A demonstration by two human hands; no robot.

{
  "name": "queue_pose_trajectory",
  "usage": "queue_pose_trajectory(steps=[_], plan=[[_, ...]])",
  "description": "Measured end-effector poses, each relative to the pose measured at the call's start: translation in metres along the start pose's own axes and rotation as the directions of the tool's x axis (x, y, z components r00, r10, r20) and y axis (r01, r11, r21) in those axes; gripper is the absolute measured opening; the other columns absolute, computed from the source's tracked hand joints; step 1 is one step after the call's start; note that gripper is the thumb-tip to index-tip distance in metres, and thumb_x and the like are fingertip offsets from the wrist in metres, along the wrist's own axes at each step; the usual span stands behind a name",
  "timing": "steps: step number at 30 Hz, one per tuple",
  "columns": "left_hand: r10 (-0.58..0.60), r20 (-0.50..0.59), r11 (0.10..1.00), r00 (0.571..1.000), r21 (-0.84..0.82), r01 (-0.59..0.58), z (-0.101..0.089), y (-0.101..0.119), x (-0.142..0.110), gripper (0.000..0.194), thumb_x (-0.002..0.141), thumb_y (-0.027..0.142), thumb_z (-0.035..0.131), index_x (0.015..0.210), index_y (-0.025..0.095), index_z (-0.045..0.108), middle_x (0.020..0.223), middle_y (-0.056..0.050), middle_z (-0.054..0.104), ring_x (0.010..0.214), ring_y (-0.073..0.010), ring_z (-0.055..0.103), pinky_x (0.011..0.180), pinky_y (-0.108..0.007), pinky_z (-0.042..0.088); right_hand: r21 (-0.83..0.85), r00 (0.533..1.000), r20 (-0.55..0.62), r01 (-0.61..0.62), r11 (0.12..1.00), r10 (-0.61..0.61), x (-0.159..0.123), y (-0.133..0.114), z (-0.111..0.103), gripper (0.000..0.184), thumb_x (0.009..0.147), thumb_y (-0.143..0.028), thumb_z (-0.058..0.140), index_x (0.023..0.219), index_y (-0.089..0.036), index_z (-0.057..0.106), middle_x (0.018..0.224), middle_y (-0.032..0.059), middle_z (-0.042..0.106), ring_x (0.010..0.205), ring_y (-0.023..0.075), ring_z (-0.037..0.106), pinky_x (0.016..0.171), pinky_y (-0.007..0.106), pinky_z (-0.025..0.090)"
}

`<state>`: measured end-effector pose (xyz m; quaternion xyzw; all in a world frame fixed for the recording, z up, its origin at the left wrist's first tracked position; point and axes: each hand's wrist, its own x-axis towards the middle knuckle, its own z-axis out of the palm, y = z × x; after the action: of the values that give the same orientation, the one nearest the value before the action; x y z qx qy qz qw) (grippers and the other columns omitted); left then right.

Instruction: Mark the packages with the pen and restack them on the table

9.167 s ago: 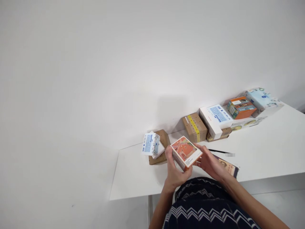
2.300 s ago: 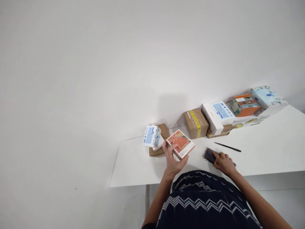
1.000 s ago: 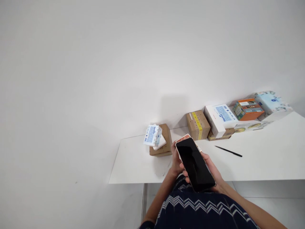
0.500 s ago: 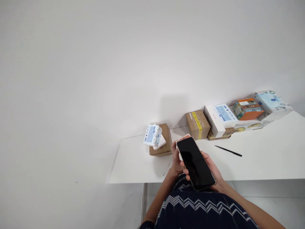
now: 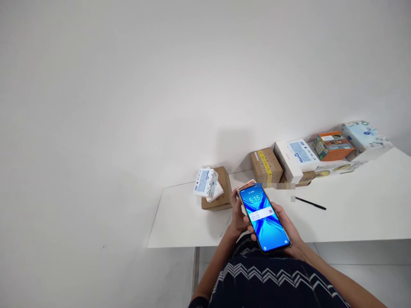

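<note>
My right hand (image 5: 290, 231) is closed around a smartphone (image 5: 265, 226), its fingertips curling over the left edge. The phone's lit screen shows a blue wallpaper, the time 5:15 and a message banner. Just behind the phone, my left hand (image 5: 237, 218) grips a small box (image 5: 246, 185) with a white rim and an orange-red face. Most of that box is hidden by the phone. Both hands are above the front part of the white table.
Left of my hands, small white-and-blue boxes (image 5: 205, 183) lie on a brown carton (image 5: 225, 184). A taped brown carton (image 5: 266, 167), a white box (image 5: 302, 152), an orange box (image 5: 334, 146) and a floral box (image 5: 366, 139) line the wall. A black pen (image 5: 311, 203) lies on the white table (image 5: 359, 214).
The phone's screen was black and is now lit, showing the lock screen. Both hands hold their things in nearly the same place as before.
</note>
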<state>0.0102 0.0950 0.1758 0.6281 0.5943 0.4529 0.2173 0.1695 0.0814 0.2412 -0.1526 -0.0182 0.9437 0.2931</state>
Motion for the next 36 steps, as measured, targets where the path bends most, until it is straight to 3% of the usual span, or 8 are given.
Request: queue_pose_trajectory(steps=[4, 9, 14, 16, 18, 22, 30, 36], plan=[[0.138, 0.069, 0.982, 0.988, 0.119, -0.145, 0.000, -0.005, 0.010, 0.055, 0.069, 0.043, 0.068, 0.117, 0.019, 0.056, 0.132, -0.014, 0.041, 0.134, -0.0322, 0.032, 0.110, -0.048, 0.031, -0.108, 0.990, -0.084, 0.104, 0.989, -0.114, -0.006, -0.014, -0.008, 0.054, 0.090, -0.051, 0.040, 0.124, -0.013, 0.058, 0.105, 0.0145, 0.072, 0.084, 0.0260, 0.070, 0.077, 0.042, 0.054], [-0.071, 0.231, 0.902, 0.970, 0.430, -0.036, -0.002, -0.004, 0.032, 0.057, 0.065, 0.029, 0.073, 0.119, 0.025, 0.056, 0.137, -0.012, 0.032, 0.134, -0.0314, 0.030, 0.109, -0.044, 0.033, -0.540, 0.859, -0.358, 0.130, 0.832, -0.366, -0.016, -0.045, -0.059, 0.055, 0.084, -0.049, 0.052, 0.128, -0.016, 0.055, 0.112, 0.0129, 0.069, 0.086, 0.0231, 0.068, 0.080, 0.036, 0.053], [-0.175, 0.394, 0.785, 0.902, 0.608, -0.114, 0.007, -0.015, 0.060, 0.054, 0.070, 0.036, 0.071, 0.121, 0.028, 0.055, 0.132, -0.012, 0.038, 0.126, -0.0331, 0.033, 0.105, -0.045, 0.033, -0.914, 0.616, -0.405, -0.298, 0.276, -0.675, -0.017, -0.055, -0.157, 0.063, 0.082, -0.057, 0.047, 0.133, -0.022, 0.052, 0.095, 0.0082, 0.068, 0.085, 0.0250, 0.065, 0.081, 0.041, 0.051], [-0.246, 0.440, 0.726, 0.863, 0.674, -0.136, 0.014, -0.026, 0.073, 0.052, 0.072, 0.040, 0.068, 0.121, 0.028, 0.054, 0.131, -0.011, 0.040, 0.124, -0.0331, 0.035, 0.103, -0.045, 0.034, -0.899, 0.609, -0.259, -0.436, -0.043, -0.750, -0.017, -0.051, -0.191, 0.062, 0.080, -0.054, 0.047, 0.131, -0.019, 0.055, 0.080, 0.0082, 0.066, 0.089, 0.0292, 0.063, 0.084, 0.043, 0.048], [-0.315, 0.455, 0.678, 0.833, 0.722, -0.138, 0.020, -0.037, 0.084, 0.053, 0.074, 0.044, 0.067, 0.122, 0.029, 0.053, 0.131, -0.011, 0.041, 0.124, -0.0334, 0.036, 0.101, -0.044, 0.034, -0.788, 0.613, -0.143, -0.545, -0.285, -0.777, -0.018, -0.046, -0.218, 0.060, 0.080, -0.049, 0.048, 0.132, -0.019, 0.054, 0.091, 0.0130, 0.065, 0.087, 0.0316, 0.063, 0.080, 0.045, 0.048], [-0.370, 0.464, 0.633, 0.805, 0.760, -0.147, 0.026, -0.060, 0.106, 0.056, 0.074, 0.045, 0.066, 0.125, 0.027, 0.052, 0.133, -0.013, 0.042, 0.124, -0.0349, 0.037, 0.101, -0.047, 0.032, -0.573, 0.682, 0.027, -0.588, -0.570, -0.731, -0.017, -0.038, -0.248, 0.054, 0.080, -0.039, 0.053, 0.130, -0.020, 0.056, 0.109, 0.0181, 0.062, 0.094, 0.0351, 0.061, 0.077, 0.047, 0.048], [-0.407, 0.486, 0.584, 0.774, 0.789, -0.189, 0.019, -0.081, 0.133, 0.059, 0.071, 0.031, 0.068, 0.127, 0.024, 0.050, 0.141, -0.015, 0.042, 0.132, -0.0371, 0.032, 0.108, -0.052, 0.021, -0.493, 0.712, 0.181, -0.531, -0.689, -0.678, -0.003, -0.035, -0.277, 0.047, 0.077, -0.027, 0.056, 0.123, -0.019, 0.058, 0.119, 0.0185, 0.060, 0.105, 0.0343, 0.057, 0.086, 0.046, 0.047], [-0.294, 0.423, 0.637, 0.857, 0.755, -0.154, 0.033, -0.054, 0.133, 0.057, 0.078, 0.014, 0.053, 0.135, 0.019, 0.047, 0.140, -0.016, 0.042, 0.128, -0.0324, 0.039, 0.107, -0.047, 0.030, -0.542, 0.688, 0.172, -0.532, -0.651, -0.705, -0.003, -0.034, -0.275, 0.043, 0.077, -0.025, 0.055, 0.119, -0.023, 0.059, 0.122, 0.0157, 0.059, 0.111, 0.0342, 0.054, 0.087, 0.046, 0.047]])
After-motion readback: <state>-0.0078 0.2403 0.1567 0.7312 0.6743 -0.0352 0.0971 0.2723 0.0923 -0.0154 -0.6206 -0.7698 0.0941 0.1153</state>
